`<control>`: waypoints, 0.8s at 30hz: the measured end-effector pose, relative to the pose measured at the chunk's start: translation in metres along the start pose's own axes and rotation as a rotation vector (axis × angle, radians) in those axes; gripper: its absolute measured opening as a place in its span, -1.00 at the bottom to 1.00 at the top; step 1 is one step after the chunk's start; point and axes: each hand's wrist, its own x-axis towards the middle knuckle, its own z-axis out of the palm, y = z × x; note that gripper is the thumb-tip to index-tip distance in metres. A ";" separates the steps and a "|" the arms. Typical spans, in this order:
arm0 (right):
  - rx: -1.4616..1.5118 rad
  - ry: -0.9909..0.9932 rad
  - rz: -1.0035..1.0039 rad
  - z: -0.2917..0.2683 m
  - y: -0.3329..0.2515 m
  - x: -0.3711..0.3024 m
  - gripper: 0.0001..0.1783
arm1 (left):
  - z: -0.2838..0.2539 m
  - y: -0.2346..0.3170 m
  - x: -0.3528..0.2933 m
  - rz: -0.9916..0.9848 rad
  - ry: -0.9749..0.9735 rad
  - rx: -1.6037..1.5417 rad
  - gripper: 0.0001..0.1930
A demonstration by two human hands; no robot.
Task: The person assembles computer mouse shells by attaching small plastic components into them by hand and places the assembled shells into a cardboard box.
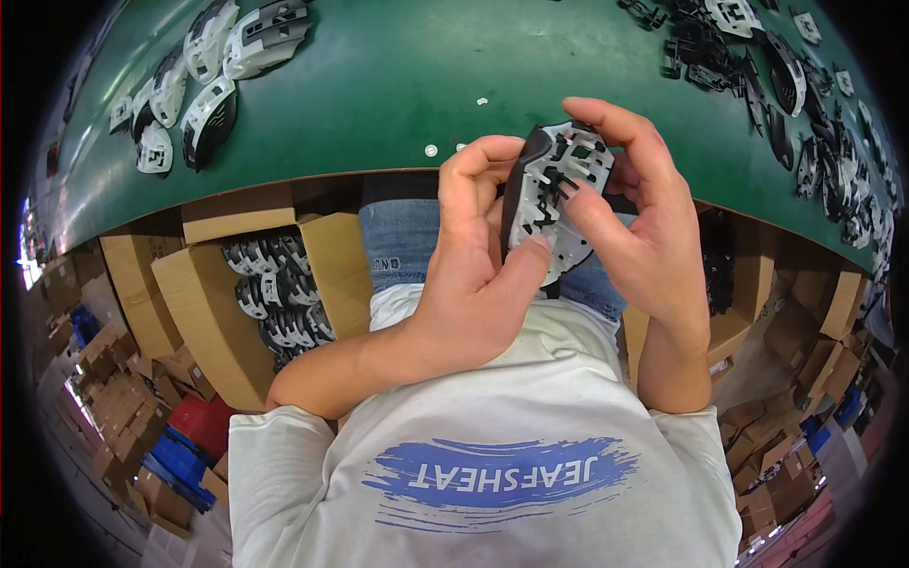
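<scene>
**Two hands cradle a ribbed shell above the lap**

The shell [579, 218] sits between one and two o'clock, held up just off the table's near edge, open side facing the wearer. Both elbows are bent. The left hand [471, 279] is half closed on it, fingers curled round the dark flank, thumb on the lower inside. The right hand [644, 227] arches over the opposite side, index finger at the top edge, thumb pressing the inner face.

The green table [369, 104] has a smooth, faintly glossy top. White-and-black curved covers [204, 43] lie at ten to eleven o'clock; black and pale parts [833, 166] heap at two. At nine, a brown cardboard box [213, 317] holds stacked shells [275, 289]; blue crates [180, 464] stand at eight.
</scene>
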 end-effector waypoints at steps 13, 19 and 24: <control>0.153 -0.018 0.048 0.009 0.009 -0.002 -0.44 | -0.001 -0.011 0.008 0.072 0.085 0.220 -0.37; 0.030 -0.022 -0.021 0.008 0.011 -0.003 -0.43 | -0.001 -0.012 0.006 0.057 0.076 0.134 -0.37; 0.120 -0.100 -0.011 0.001 -0.004 -0.008 -0.33 | 0.006 0.004 0.008 -0.105 0.154 -0.060 -0.51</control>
